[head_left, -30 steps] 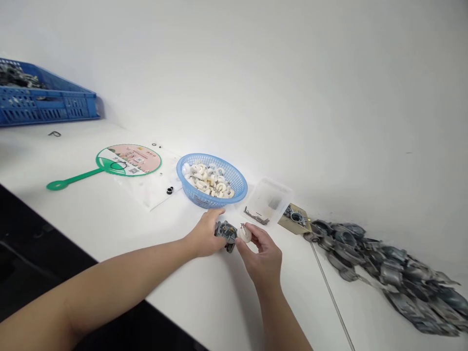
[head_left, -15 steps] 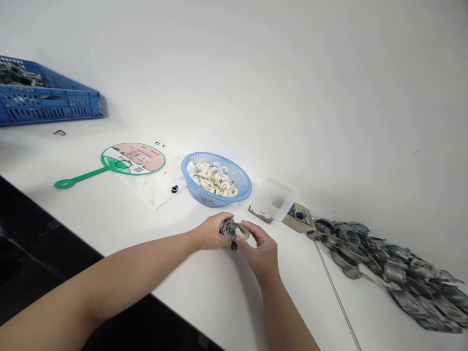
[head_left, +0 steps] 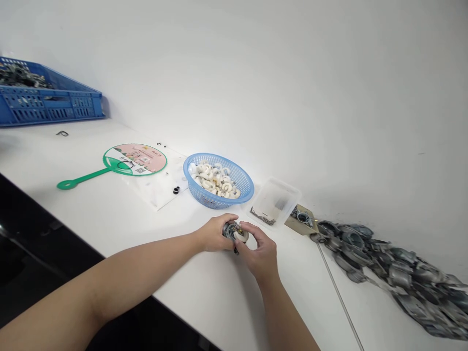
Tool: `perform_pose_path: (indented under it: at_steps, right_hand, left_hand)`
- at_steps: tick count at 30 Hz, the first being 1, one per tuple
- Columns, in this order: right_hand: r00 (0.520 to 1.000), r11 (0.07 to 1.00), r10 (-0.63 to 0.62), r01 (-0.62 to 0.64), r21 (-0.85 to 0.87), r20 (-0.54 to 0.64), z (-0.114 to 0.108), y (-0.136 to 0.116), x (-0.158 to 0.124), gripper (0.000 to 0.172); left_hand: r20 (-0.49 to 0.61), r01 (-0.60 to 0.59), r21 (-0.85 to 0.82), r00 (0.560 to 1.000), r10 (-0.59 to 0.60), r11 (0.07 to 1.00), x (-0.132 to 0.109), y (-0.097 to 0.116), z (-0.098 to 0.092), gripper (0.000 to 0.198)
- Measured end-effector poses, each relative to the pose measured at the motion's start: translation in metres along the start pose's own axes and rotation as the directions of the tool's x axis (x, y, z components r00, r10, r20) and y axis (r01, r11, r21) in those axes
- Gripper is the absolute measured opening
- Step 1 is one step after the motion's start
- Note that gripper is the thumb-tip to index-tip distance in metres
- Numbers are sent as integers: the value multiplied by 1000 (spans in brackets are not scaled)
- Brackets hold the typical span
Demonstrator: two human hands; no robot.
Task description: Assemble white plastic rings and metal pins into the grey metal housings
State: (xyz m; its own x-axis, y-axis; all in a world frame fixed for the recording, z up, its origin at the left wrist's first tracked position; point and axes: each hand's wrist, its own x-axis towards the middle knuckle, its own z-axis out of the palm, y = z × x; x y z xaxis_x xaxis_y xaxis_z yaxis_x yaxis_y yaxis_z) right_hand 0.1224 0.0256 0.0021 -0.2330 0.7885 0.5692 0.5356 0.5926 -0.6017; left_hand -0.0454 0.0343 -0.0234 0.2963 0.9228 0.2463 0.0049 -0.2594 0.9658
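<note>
My left hand (head_left: 215, 233) is closed round a grey metal casting (head_left: 229, 231), holding it just above the white table. Against the casting's right side sits a white plastic ring (head_left: 241, 236), pinched between the thumb and fingers of my right hand (head_left: 262, 247). A small dark part shows under the casting. My fingers cover much of both pieces, so I cannot tell how far the ring sits in the casting. Beyond my hands stands a blue plastic basket (head_left: 199, 195) full of similar white rings (head_left: 215, 180).
A clear plastic tub (head_left: 281, 195) with thin metal pins and a small cardboard box (head_left: 300, 225) of metal parts stand right of the basket. Grey castings (head_left: 387, 268) are heaped at the right. At left lie a green-rimmed hand fan (head_left: 135, 158) and a blue crate (head_left: 54, 105).
The white ring has come closer against the casting, and both have turned slightly in my hands. The view has shifted a little.
</note>
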Motion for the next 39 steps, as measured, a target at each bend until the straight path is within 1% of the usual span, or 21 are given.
perform_pose_path:
  at_steps: [4,7,10,14,18,20,23,25,28,31,35,37,39]
  right_hand:
    - [998,998,54,-55,17,25,2,3,-1,33]
    - [994,991,72,-80,110,79,4,7,-2,33]
    - [992,980,75,-92,177,100,6,9,-4,33]
    - [988,974,107,-127,190,113,9,8,-7,34]
    - [986,974,107,-129,186,125,9,7,-10,37]
    - [986,977,107,-127,171,124,8,6,-10,38]
    - [986,980,118,-135,147,118,9,3,-10,40]
    - [984,977,125,-144,155,123,9,1,-9,41]
    - [981,969,133,-159,191,142,9,-3,-9,39]
    - [982,973,150,-167,158,115,9,-7,-10,37]
    - [980,977,194,-196,83,40,9,-8,-10,39]
    - [968,966,250,-250,72,0,10,-9,-11,41]
    - [948,950,313,-312,31,-54,12,-12,-11,45]
  left_hand:
    - [-3,-11,10,1000,11,1000,0,-2,0,80]
    - [5,-7,23,1000,7,1000,0,-1,-2,81]
    - [8,-15,37,1000,15,999,-1,2,-3,79]
    - [32,-36,21,999,35,999,-2,7,-3,71]
    - [47,-39,22,998,38,999,-3,8,-4,65]
    - [40,-31,23,999,30,999,-3,7,-4,67]
    - [25,-12,-4,1000,12,1000,-2,3,-5,77]
    - [31,13,-70,999,-10,997,-1,0,-4,83]
    - [72,52,-218,997,-37,975,1,-6,-4,91]
    - [82,82,-301,995,-60,950,2,-9,-4,99]
    - [18,126,-276,992,-126,953,2,-7,-3,104]
    - [-26,129,-250,990,-140,960,2,-5,-2,101]
    - [-82,121,-198,987,-139,973,2,-2,-2,91]
